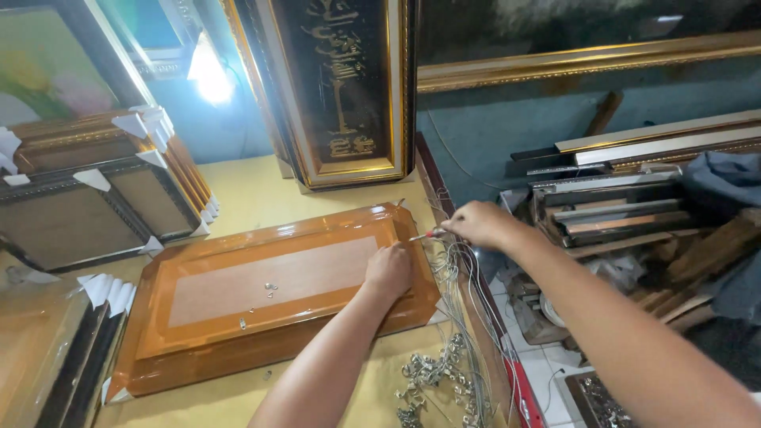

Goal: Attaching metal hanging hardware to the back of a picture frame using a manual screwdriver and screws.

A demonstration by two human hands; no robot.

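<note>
Orange frame (269,293) under left hand (388,269); right hand (479,224) at its corner

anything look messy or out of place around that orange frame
Small metal bits lie loose on the backing of the orange frame. More metal hangers are heaped by a tangle of wire at the table edge. No damage shows.

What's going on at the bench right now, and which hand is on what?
A person works on an orange picture frame lying back-up on a yellow table. The left hand presses on the frame's right end, while the right hand holds a small red-handled tool at that end's edge. A few small metal fittings lie on the backing board, with loose wire and metal hangers beside the frame. Other frames are stacked at the left.
</note>
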